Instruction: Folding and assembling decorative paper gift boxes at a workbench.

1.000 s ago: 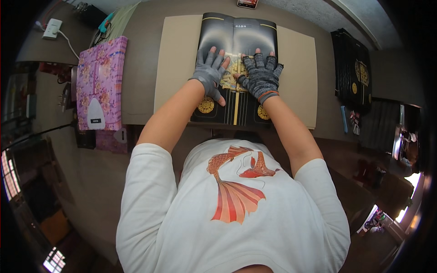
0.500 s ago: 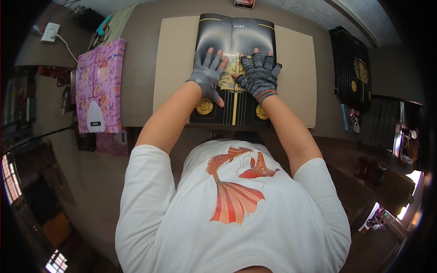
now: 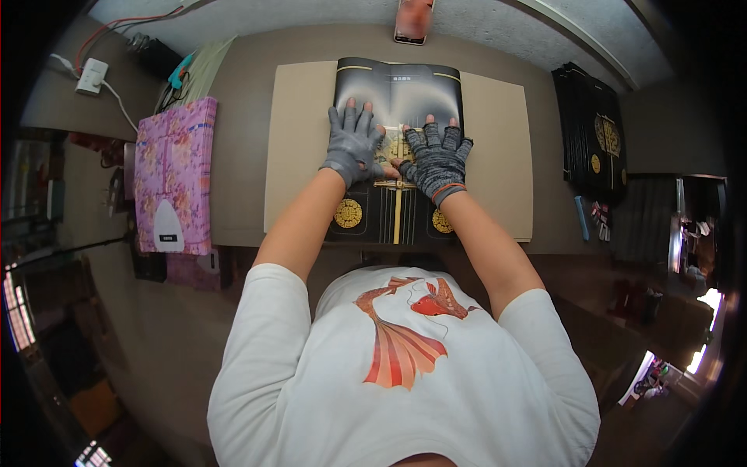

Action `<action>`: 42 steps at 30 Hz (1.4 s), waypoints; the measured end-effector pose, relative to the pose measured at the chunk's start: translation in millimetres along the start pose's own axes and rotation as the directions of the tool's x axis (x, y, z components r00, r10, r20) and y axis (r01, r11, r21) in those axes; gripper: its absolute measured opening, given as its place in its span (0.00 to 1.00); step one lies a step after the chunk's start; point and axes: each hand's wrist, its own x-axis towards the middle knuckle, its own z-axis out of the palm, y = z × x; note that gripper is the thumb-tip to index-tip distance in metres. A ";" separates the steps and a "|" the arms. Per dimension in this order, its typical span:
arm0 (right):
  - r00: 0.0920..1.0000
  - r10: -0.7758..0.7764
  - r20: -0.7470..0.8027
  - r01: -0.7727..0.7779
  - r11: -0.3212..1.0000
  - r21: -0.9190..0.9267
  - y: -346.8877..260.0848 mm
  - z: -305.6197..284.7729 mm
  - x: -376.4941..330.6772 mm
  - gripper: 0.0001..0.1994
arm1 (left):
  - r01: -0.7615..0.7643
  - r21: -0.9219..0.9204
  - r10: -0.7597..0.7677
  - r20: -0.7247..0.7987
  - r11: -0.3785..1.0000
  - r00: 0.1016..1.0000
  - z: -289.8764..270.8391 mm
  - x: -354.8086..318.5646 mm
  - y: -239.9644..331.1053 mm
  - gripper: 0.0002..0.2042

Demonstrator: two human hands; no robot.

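A black printed sheet (image 3: 405,103) with gold round emblems, a pale glow near its far end and a yellow strip down the middle lies flat before me. Its kind is not plain; it may be a flat bag or wrapper. My left hand (image 3: 352,148), in a grey glove with bare fingertips, rests open on its left half, fingers spread and pointing away from me. On the right half lies my right hand (image 3: 437,159), open too, in a darker knitted fingerless glove with an orange hem. Both thumbs reach toward the middle strip. Parts of the gold central pattern are hidden beneath the hands.
Under the sheet is a tan board (image 3: 498,156) on the brown table (image 3: 241,194). Pink floral folded packages (image 3: 175,171) are stacked at left, black-and-gold ones (image 3: 591,128) at right. A phone (image 3: 414,22) lies at the far edge; a white power socket (image 3: 92,76) is far left.
The whole view has shifted, so the table sits lower in the picture. My left hand has slid slightly farther up the sheet, its thumb now closer to the middle. Both hands remain flat.
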 end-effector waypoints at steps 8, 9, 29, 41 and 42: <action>1.000 -0.004 0.012 0.004 0.999 0.032 2.2 -1.9 1.7 0.41 | -0.032 0.018 0.032 -0.022 0.999 0.999 3.5 2.5 2.1 0.52; 1.000 -0.003 0.012 0.003 0.999 0.032 2.5 0.2 1.7 0.41 | -0.030 0.027 0.030 -0.019 0.999 0.999 3.9 2.5 1.5 0.51; 0.997 -0.044 -0.066 0.038 0.996 -0.083 4.0 14.5 3.6 0.40 | -0.016 0.050 0.017 -0.023 0.999 1.000 10.0 5.7 2.8 0.50; 0.994 -0.069 -0.086 0.072 0.997 0.023 8.4 20.5 7.8 0.41 | -0.138 0.128 0.111 0.193 0.982 0.975 -39.5 25.0 31.8 0.49; 0.993 -0.082 -0.089 0.085 0.996 0.022 9.6 23.3 8.7 0.41 | -0.140 0.148 0.104 0.224 0.979 0.969 -43.5 27.8 35.3 0.48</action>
